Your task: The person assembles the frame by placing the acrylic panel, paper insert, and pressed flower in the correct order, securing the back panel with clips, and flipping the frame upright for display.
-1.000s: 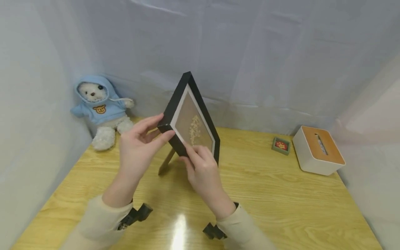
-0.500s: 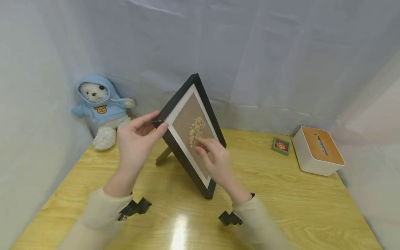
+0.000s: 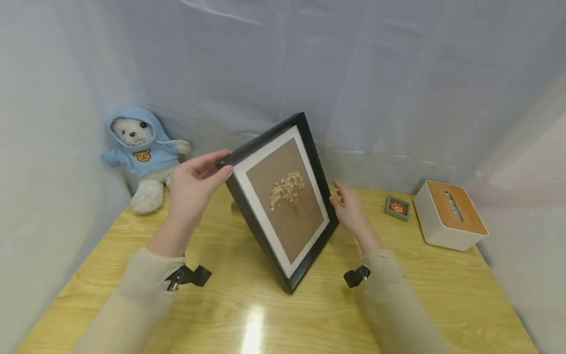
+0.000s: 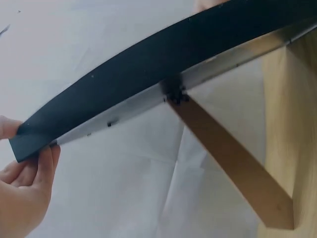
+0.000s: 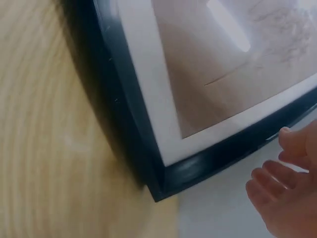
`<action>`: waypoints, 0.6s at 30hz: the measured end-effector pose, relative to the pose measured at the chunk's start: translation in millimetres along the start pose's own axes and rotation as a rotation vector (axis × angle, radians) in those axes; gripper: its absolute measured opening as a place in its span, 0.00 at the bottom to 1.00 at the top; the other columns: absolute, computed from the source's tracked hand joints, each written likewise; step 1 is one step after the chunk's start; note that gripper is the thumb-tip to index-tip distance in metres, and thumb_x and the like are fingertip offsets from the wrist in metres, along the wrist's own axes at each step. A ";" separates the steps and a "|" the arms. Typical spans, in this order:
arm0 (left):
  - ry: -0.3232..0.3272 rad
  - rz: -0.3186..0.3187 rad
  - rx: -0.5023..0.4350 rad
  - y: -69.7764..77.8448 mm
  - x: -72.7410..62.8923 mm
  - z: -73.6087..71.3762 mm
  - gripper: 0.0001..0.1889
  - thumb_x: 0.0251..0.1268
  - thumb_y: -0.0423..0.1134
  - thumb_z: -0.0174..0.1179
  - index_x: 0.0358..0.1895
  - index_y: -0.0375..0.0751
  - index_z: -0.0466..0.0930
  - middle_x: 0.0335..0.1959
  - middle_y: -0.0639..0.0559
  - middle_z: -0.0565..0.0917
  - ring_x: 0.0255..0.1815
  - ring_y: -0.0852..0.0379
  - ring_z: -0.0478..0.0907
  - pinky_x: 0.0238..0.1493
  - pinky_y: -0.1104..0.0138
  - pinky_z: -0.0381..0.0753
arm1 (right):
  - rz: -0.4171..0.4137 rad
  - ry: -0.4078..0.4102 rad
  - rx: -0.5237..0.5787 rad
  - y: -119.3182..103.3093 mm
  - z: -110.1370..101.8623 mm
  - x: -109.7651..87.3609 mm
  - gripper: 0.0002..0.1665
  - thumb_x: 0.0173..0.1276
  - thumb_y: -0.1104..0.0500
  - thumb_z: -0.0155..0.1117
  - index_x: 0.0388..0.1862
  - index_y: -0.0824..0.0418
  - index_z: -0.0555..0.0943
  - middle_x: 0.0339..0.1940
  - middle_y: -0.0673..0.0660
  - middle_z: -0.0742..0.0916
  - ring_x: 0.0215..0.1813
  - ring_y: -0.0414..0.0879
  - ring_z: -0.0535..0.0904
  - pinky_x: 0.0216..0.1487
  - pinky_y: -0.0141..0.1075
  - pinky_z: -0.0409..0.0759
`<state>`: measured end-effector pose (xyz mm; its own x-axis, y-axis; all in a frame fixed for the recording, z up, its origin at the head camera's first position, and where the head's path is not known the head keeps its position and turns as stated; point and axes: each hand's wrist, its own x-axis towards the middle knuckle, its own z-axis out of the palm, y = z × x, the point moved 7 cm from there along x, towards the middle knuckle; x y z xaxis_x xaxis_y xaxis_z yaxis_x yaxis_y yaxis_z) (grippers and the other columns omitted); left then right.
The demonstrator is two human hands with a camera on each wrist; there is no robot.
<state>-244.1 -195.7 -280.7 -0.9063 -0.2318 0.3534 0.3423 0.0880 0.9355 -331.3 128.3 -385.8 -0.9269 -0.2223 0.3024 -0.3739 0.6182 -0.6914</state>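
Observation:
A black picture frame stands tilted on the wooden table, with a white mat and pale dried flowers on brown backing. My left hand pinches its upper left corner, thumb in front and fingers behind. In the left wrist view, a brown support leg juts from the frame's back down to the table. My right hand is beside the frame's right edge. Its fingers are loosely bent and the thumb tip is close to the black border, as the right wrist view shows.
A plush toy in a blue hoodie leans against the back left wall. To the right are a small green square dish and a white tissue box with a wooden lid. Pale sheeting surrounds the table.
The frame has turned to face me more, its lower corner swinging nearer. My right hand has left the lower left edge, crossed the front and reached the right side. The left hand kept its corner.

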 end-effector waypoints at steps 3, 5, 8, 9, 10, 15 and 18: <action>-0.048 0.039 -0.023 0.8 8.9 4.5 0.18 0.58 0.33 0.67 0.53 0.35 0.81 0.53 0.49 0.81 0.49 0.59 0.76 0.50 0.71 0.77 | 0.046 -0.040 0.053 12.7 4.8 -1.4 0.28 0.74 0.68 0.49 0.70 0.75 0.59 0.65 0.74 0.70 0.64 0.66 0.67 0.63 0.54 0.68; -0.081 0.063 -0.045 2.6 14.7 8.0 0.17 0.59 0.32 0.66 0.53 0.36 0.82 0.52 0.49 0.81 0.48 0.58 0.76 0.48 0.71 0.78 | 0.075 -0.033 0.098 17.3 5.0 -2.6 0.27 0.74 0.69 0.48 0.70 0.74 0.60 0.65 0.73 0.70 0.65 0.65 0.67 0.63 0.53 0.67; -0.138 0.090 -0.078 5.8 22.3 13.2 0.17 0.60 0.31 0.65 0.53 0.36 0.82 0.53 0.49 0.81 0.48 0.59 0.77 0.47 0.71 0.78 | 0.092 -0.006 0.134 19.5 2.4 -3.9 0.26 0.73 0.70 0.48 0.68 0.75 0.62 0.62 0.74 0.73 0.64 0.65 0.68 0.63 0.53 0.68; -0.158 0.097 -0.088 6.8 24.8 14.9 0.17 0.61 0.31 0.65 0.53 0.36 0.81 0.53 0.49 0.81 0.49 0.59 0.77 0.48 0.71 0.78 | 0.096 0.005 0.142 19.5 0.7 -4.6 0.25 0.73 0.70 0.49 0.67 0.75 0.64 0.61 0.74 0.74 0.63 0.65 0.69 0.62 0.53 0.68; -0.179 0.106 -0.096 7.8 27.0 16.8 0.17 0.61 0.31 0.64 0.54 0.36 0.81 0.54 0.50 0.80 0.50 0.59 0.77 0.49 0.71 0.78 | 0.101 0.015 0.146 19.7 -1.4 -5.4 0.24 0.73 0.70 0.50 0.66 0.75 0.65 0.60 0.74 0.75 0.62 0.64 0.70 0.62 0.53 0.69; -0.255 0.145 -0.110 12.5 35.6 22.7 0.19 0.63 0.31 0.63 0.57 0.34 0.78 0.56 0.49 0.80 0.57 0.56 0.75 0.55 0.68 0.75 | 0.098 0.048 0.116 20.4 -11.0 -11.4 0.21 0.70 0.70 0.55 0.61 0.75 0.70 0.54 0.73 0.79 0.58 0.64 0.74 0.58 0.52 0.73; -0.274 0.157 -0.078 14.4 39.8 24.4 0.19 0.64 0.33 0.62 0.58 0.34 0.77 0.56 0.48 0.80 0.59 0.55 0.74 0.57 0.67 0.74 | 0.083 0.050 0.079 19.7 -13.6 -14.7 0.20 0.69 0.70 0.57 0.59 0.74 0.72 0.51 0.71 0.81 0.55 0.63 0.77 0.56 0.51 0.75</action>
<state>-281.2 -180.0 -253.2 -0.8703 0.0486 0.4900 0.4915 0.0253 0.8705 -324.6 154.1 -394.9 -0.9528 -0.1334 0.2728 -0.2988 0.5713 -0.7644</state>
